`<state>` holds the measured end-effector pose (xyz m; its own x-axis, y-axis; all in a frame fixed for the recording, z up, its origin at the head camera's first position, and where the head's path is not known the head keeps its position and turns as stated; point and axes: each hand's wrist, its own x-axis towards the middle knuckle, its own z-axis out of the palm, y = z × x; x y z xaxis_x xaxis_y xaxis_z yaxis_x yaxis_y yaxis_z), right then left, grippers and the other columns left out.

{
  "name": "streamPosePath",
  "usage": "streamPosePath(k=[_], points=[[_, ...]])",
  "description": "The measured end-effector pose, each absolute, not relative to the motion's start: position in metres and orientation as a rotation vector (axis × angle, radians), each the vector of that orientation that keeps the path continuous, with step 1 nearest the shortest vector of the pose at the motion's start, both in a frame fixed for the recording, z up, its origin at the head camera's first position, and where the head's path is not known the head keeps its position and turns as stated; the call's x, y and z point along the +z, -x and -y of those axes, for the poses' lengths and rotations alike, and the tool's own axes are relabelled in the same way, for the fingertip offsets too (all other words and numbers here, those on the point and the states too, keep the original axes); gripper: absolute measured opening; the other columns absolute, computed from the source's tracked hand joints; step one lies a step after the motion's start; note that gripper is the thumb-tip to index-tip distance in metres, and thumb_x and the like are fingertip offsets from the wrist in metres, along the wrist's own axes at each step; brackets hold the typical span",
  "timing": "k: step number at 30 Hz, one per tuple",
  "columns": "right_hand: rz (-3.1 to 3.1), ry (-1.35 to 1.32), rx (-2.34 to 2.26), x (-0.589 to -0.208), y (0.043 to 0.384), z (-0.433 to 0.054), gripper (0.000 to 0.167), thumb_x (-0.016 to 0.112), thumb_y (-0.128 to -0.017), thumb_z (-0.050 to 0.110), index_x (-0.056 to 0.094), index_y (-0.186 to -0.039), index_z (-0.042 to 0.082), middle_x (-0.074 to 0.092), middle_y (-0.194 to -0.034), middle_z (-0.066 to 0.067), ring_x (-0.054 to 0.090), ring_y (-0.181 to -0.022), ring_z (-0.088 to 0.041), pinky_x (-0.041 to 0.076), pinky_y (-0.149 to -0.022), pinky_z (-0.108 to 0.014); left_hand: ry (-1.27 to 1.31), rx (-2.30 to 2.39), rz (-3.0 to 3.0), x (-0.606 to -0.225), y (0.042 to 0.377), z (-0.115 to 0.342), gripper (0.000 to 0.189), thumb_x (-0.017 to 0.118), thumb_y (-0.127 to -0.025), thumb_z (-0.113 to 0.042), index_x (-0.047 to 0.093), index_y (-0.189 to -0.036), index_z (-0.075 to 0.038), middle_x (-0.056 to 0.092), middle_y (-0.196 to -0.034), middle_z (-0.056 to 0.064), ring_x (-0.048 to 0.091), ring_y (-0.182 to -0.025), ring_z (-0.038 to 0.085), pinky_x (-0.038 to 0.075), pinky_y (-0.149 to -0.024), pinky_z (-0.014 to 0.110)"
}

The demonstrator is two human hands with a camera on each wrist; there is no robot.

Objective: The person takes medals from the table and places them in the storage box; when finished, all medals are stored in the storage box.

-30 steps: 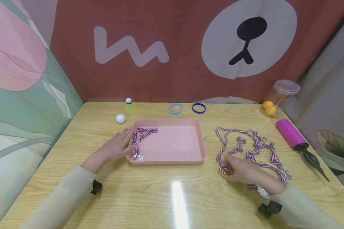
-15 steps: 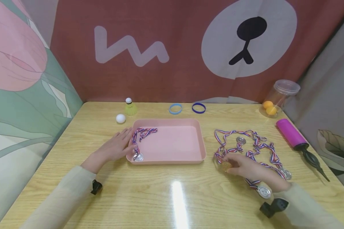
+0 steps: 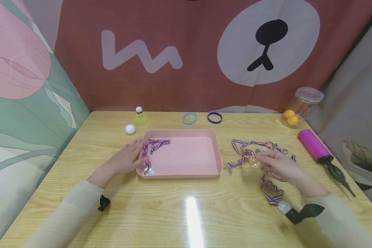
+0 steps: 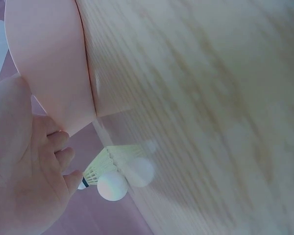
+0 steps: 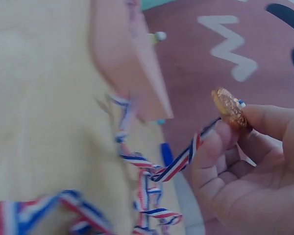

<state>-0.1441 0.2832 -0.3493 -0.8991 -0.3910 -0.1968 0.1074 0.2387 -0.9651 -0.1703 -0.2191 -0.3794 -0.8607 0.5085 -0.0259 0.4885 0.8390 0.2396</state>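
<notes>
Between thumb and fingers my right hand (image 3: 280,167) pinches a gold medal (image 3: 255,162), raised above the table. Its red, white and blue ribbon (image 5: 179,161) trails down among other tangled ribbons in the right wrist view. A silver medal (image 3: 284,207) lies near my right wrist, and another medal (image 3: 259,151) is partly covered by the hand. My left hand (image 3: 124,160) lies with straight fingers against the left rim of the pink tray (image 3: 186,175). Inside the tray's left side rests a silver medal (image 3: 149,170) with its ribbon (image 3: 145,150).
Behind the tray stand a yellow shuttlecock (image 3: 141,118), a white ball (image 3: 130,129), a light blue wristband (image 3: 189,119) and a dark blue wristband (image 3: 215,117). At right are a clear jar (image 3: 303,105) holding orange balls and a magenta hand pump (image 3: 317,146).
My right hand has lifted the gold medal off the table and moved it back and slightly right, dragging its ribbon along. The left hand has stayed at the tray.
</notes>
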Motion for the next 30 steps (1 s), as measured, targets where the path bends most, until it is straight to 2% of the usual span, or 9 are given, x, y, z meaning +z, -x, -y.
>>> streamPosePath(k=[3, 7, 15, 22, 30], points=[[-2.065, 0.309, -1.875, -0.342, 0.150, -0.288, 0.016, 0.050, -0.096, 0.011, 0.065, -0.097, 0.015, 0.058, -0.087, 0.005, 0.057, -0.073, -0.008, 0.050, -0.066, -0.021, -0.796, 0.342, -2.931, -0.379, 0.170, 0.219, 0.069, 0.041, -0.098, -0.037, 0.014, -0.144, 0.007, 0.015, -0.147, 0.025, 0.014, -0.134, 0.042, 0.013, -0.108, 0.053], [-2.057, 0.363, -1.964, -0.329, 0.157, -0.292, 0.019, 0.049, -0.095, 0.008, 0.064, -0.098, 0.019, 0.059, -0.085, 0.003, 0.056, -0.072, -0.009, 0.049, -0.063, -0.019, -0.788, 0.330, -2.934, -0.380, 0.170, 0.219, 0.069, 0.040, -0.098, -0.038, 0.015, -0.144, 0.007, 0.015, -0.148, 0.025, 0.014, -0.134, 0.041, 0.013, -0.108, 0.052], [-2.065, 0.361, -2.074, -0.303, 0.166, -0.295, 0.018, 0.048, -0.096, 0.010, 0.065, -0.096, 0.015, 0.062, -0.086, 0.001, 0.059, -0.076, -0.010, 0.051, -0.067, -0.021, -0.799, 0.336, -2.933, -0.380, 0.170, 0.219, 0.069, 0.041, -0.098, -0.037, 0.014, -0.144, 0.006, 0.016, -0.147, 0.025, 0.014, -0.134, 0.041, 0.013, -0.108, 0.052], [-2.032, 0.464, -2.184, -0.285, 0.177, -0.287, 0.022, 0.050, -0.094, 0.002, 0.071, -0.094, 0.009, 0.064, -0.089, -0.001, 0.060, -0.079, -0.011, 0.051, -0.069, -0.020, -0.798, 0.349, -2.932, -0.381, 0.170, 0.220, 0.069, 0.041, -0.098, -0.038, 0.013, -0.145, 0.005, 0.016, -0.147, 0.025, 0.014, -0.134, 0.041, 0.013, -0.108, 0.052], [-2.036, 0.528, -2.260, -0.249, 0.184, -0.271, 0.012, 0.054, -0.091, 0.002, 0.066, -0.094, 0.002, 0.064, -0.088, -0.005, 0.059, -0.076, -0.014, 0.051, -0.069, -0.021, -0.812, 0.322, -2.940, -0.383, 0.172, 0.221, 0.069, 0.041, -0.098, -0.037, 0.014, -0.144, 0.005, 0.017, -0.147, 0.026, 0.015, -0.133, 0.042, 0.015, -0.107, 0.053]])
